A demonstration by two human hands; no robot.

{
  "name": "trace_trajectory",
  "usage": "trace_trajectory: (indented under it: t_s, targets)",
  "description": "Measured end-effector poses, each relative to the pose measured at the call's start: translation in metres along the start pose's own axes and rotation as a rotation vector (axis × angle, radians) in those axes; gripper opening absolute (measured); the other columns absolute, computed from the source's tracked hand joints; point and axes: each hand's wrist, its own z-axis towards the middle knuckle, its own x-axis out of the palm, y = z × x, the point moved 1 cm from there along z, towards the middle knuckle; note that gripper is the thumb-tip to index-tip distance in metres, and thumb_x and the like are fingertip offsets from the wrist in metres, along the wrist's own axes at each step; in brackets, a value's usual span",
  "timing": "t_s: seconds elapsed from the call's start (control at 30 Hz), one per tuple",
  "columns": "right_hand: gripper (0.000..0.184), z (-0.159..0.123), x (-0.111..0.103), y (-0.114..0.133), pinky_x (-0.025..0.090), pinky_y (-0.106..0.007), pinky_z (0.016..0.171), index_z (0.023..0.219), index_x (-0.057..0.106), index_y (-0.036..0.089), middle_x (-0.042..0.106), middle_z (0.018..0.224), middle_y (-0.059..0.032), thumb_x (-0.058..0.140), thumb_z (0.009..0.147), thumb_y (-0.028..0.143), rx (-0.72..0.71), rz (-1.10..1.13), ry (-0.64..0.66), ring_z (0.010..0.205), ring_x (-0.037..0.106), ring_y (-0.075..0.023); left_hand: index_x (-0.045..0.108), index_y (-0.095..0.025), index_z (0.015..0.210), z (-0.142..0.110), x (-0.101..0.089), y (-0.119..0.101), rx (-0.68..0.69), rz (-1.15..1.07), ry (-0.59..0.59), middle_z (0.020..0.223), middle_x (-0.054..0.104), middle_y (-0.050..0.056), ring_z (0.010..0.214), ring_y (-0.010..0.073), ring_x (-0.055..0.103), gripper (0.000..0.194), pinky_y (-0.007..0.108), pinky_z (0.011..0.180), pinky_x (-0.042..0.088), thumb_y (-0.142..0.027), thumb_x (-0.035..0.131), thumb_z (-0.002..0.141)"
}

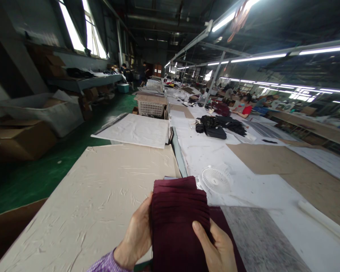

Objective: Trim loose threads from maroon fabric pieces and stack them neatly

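Observation:
Between my hands is a stack of dark maroon fabric pieces point(180, 223), its upper edges fanned out in steps. My left hand point(137, 230) grips the stack along its left side, with the fingertips hidden behind the cloth. My right hand point(217, 243) holds the right side, thumb lying on the front and fingers behind. More maroon fabric point(225, 223) shows below and to the right of the stack, partly covered by my right hand.
A cream-covered table point(102, 196) spreads to the left. On the white worktable point(192, 151) at right are a small white fan point(216, 180), black fabric bundles point(212, 124) and a grey sheet point(260, 234). Beyond stands a plastic crate point(150, 107). Cardboard boxes point(19, 139) line the green floor.

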Motion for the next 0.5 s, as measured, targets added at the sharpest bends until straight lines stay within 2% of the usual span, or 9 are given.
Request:
trace_trajectory:
  t_s: [0.2, 0.37, 0.5]
  targets:
    - [0.037, 0.0013, -0.0011, 0.0022, 0.056, -0.026, 0.079, 0.104, 0.072, 0.016, 0.072, 0.1, -0.0101, 0.056, 0.086, 0.045, 0.004, 0.01, 0.022, 0.088, 0.068, -0.0232, 0.074, -0.017, 0.086, -0.0001, -0.0009, 0.0001, 0.026, 0.016, -0.039, 0.083, 0.075, 0.001, 0.078, 0.0164, 0.069, 0.018, 0.025, 0.078, 0.053, -0.029, 0.063, 0.082]
    - [0.036, 0.0013, -0.0015, 0.0039, 0.055, -0.027, 0.082, 0.108, 0.07, 0.017, 0.072, 0.103, -0.0096, 0.055, 0.087, 0.043, 0.001, 0.016, 0.05, 0.092, 0.068, -0.0227, 0.073, -0.018, 0.079, -0.0002, 0.0013, 0.0009, 0.014, -0.005, -0.064, 0.079, 0.075, 0.0, 0.072, 0.0136, 0.069, 0.016, 0.022, 0.073, 0.054, -0.03, 0.064, 0.082]
    - [0.037, 0.0025, -0.0032, 0.0019, 0.054, -0.027, 0.083, 0.108, 0.07, 0.018, 0.071, 0.104, -0.0088, 0.053, 0.088, 0.043, 0.006, 0.0, 0.074, 0.091, 0.067, -0.0218, 0.073, -0.017, 0.082, 0.0006, 0.0025, -0.0011, 0.037, 0.004, -0.07, 0.079, 0.075, 0.0, 0.071, 0.0141, 0.068, 0.016, 0.022, 0.07, 0.054, -0.029, 0.062, 0.083]
